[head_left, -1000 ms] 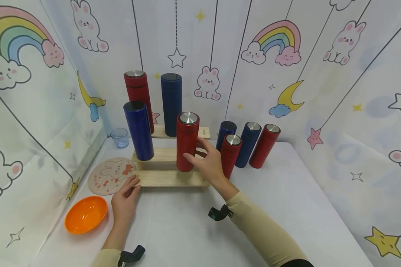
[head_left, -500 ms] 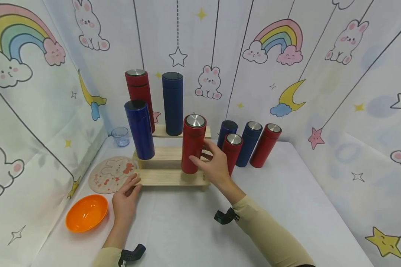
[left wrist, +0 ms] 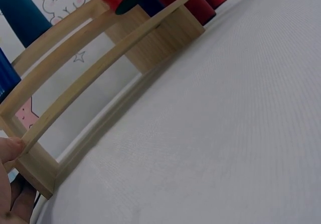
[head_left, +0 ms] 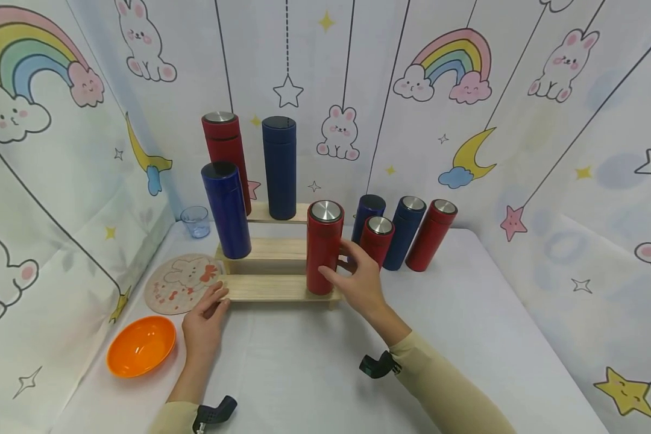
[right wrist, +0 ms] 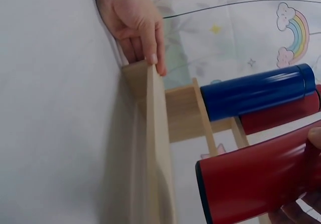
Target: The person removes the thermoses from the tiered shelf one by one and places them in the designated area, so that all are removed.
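"Where is the held red flask, taking it as the centre of a clock?"

"Upright over the right end of the front step of a three-tier wooden stand, its base just clear of the plank. The right hand grasps it, thumb and fingers curled round its lower half from 4 o'clock. The left hand pinches the stand's left front corner, at 8 o'clock."

"What is around it, and what gets in the way?"

"A middle-tier blue flask at 10 partly hides a top-tier red flask; a top-tier blue flask is at 11. Near 3, a short red flask stands half behind the right hand, with a dark-lidded blue flask, a silver-lidded blue flask and a far red flask. A glass tumbler sits at 9, a round mat at 8:30, an orange bowl at 8."

"Materials?"

"Smooth cylinders, the held one with a brushed silvery lid. Pale, grained wood; clear bluish glass; a flat, rabbit-printed mat; a glossy, rounded bowl. The white tablecloth shows fine ribbing."
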A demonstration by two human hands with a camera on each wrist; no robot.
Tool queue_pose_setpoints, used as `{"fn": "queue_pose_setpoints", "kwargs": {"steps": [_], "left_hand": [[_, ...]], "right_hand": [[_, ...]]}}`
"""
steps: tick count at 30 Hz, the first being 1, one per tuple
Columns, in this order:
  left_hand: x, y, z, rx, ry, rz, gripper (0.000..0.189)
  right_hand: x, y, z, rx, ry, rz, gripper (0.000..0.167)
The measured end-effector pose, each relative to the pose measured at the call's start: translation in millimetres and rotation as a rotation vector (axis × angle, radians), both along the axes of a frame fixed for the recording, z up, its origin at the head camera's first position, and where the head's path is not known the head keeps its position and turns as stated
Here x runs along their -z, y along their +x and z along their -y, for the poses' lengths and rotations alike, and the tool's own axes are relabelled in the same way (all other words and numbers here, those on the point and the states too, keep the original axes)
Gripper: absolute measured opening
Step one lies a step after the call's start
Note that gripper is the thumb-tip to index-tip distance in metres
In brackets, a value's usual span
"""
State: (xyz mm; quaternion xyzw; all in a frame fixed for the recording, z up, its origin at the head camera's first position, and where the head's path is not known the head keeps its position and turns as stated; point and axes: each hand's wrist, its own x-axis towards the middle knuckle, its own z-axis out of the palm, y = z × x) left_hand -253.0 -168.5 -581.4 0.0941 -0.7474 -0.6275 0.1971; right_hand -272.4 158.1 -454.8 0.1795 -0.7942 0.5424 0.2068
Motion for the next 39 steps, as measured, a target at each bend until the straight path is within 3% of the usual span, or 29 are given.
{"fn": "queue_pose_setpoints", "kwargs": {"steps": [10,20,39], "left_hand": [[-1.1,1.3,1.1,-0.003,-0.012,-0.006,0.029],[-1.0,-0.3,0.4,-0.005,-0.024,-0.018,0.029],[3.5,-1.6,0.0,-0.001,-0.033,-0.012,0.030]], "right_hand": [[9.4,15.6,-18.8,0.035,0.020,0.057,0.063],[15.6,27.7,-38.4,0.074,0.021,0.043,0.062],[36.2,36.9,-73.7,0.097,-0.005,-0.008,0.059]]}}
